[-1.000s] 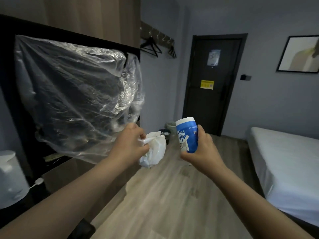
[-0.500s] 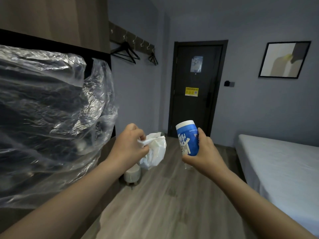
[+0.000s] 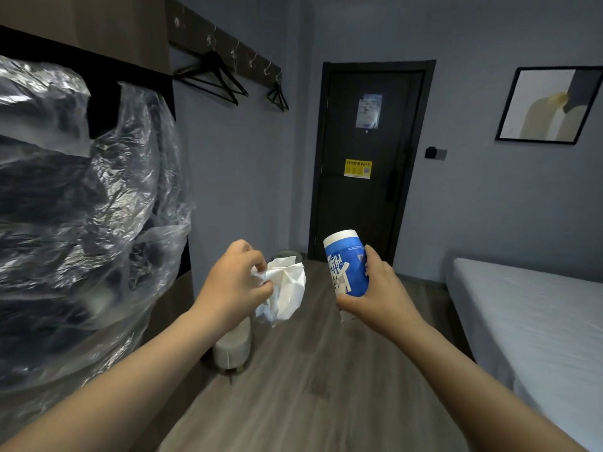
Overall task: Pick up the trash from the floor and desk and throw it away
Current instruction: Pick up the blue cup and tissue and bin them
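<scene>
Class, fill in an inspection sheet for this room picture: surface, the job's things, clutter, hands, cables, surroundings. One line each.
Surface: wooden floor, no loose trash seen on it.
Job's things: crumpled white paper and blue cup, both held up in the air; a bin shows just behind the paper.
Clutter: clear plastic sheet draped at left; small round stool on the floor.
Hands: left hand closed on the paper; right hand closed on the cup.
Cables: nothing seen.
Surroundings: dark door, hangers, framed picture, bed.

The left hand (image 3: 233,285) hides part of the stool (image 3: 232,349). At 9 o'clock, plastic (image 3: 81,223) veils something dark. Bed (image 3: 535,324) cut off at 3 o'clock.
</scene>
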{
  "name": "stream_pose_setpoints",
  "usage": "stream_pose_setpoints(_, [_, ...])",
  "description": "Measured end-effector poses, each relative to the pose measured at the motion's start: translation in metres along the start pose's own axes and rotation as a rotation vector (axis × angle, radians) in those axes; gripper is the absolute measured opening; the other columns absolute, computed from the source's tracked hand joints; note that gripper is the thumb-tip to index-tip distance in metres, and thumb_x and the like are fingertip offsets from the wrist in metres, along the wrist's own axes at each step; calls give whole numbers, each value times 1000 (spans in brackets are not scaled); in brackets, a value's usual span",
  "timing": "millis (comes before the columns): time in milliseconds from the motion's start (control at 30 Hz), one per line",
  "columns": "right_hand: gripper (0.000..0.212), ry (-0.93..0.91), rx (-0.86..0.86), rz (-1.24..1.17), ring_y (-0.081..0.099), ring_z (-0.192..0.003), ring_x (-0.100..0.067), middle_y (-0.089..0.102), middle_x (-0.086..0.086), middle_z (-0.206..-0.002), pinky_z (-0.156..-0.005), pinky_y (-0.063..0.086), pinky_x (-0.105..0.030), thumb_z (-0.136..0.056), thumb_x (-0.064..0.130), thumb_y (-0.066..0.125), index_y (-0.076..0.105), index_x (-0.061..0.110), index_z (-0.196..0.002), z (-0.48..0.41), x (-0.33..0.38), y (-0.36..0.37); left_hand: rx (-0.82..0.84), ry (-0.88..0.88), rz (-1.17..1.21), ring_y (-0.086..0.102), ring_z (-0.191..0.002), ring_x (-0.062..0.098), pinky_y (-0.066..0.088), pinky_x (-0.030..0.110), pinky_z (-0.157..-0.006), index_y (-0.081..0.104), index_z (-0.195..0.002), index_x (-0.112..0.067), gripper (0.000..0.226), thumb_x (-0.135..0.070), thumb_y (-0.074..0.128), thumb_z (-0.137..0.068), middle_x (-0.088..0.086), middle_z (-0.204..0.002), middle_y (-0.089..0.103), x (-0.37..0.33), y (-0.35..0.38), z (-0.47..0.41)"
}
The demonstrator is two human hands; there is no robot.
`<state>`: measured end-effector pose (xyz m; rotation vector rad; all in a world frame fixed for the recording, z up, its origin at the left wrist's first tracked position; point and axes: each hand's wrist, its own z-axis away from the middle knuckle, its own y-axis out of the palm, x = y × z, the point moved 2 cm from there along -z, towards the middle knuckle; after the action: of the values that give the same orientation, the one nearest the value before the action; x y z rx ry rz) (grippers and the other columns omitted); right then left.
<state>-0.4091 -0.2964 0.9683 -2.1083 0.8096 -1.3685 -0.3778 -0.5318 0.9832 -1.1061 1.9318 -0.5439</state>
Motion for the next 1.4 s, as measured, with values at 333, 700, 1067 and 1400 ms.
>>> stream_pose_setpoints(333, [102, 33, 19, -1, 50, -111, -9, 42, 7, -131, -88, 51, -31, -68, 35, 73, 14, 27, -151, -165, -11, 74, 13, -33, 19, 52, -76, 15, 45, 30, -68, 58, -77, -19, 14, -22, 71, -74, -5, -88, 46, 111, 52, -151])
stream_pose_setpoints(700, [98, 51, 95, -16, 51, -114, -11, 44, 5, -134, -92, 52, -37, -70, 33, 72, 16, 26, -151, -330, -82, 141, 81, -80, 32, 53, -78, 14, 43, 26, -67, 60, -79, -17, 12, -22, 70, -75, -5, -90, 48, 186, 167, -283])
stream_pose_setpoints(1067, [96, 23, 193, -3, 54, -111, -13, 47, 4, -130, -92, 52, -38, -71, 33, 73, 19, 24, -150, -535, -165, 182, 75, -189, -50, 53, -82, 19, 42, 29, -72, 63, -88, -11, 15, -17, 71, -76, 1, -94, 50, 250, 267, -446])
stream_pose_setpoints(1400, [89, 60, 286, -20, 56, -106, -9, 52, 8, -125, -87, 52, -30, -72, 33, 74, 27, 23, -147, -694, -215, 286, 120, -254, -34, 53, -84, 19, 43, 29, -73, 63, -84, -11, 12, -13, 72, -75, 2, -94, 50, 366, 360, -575])
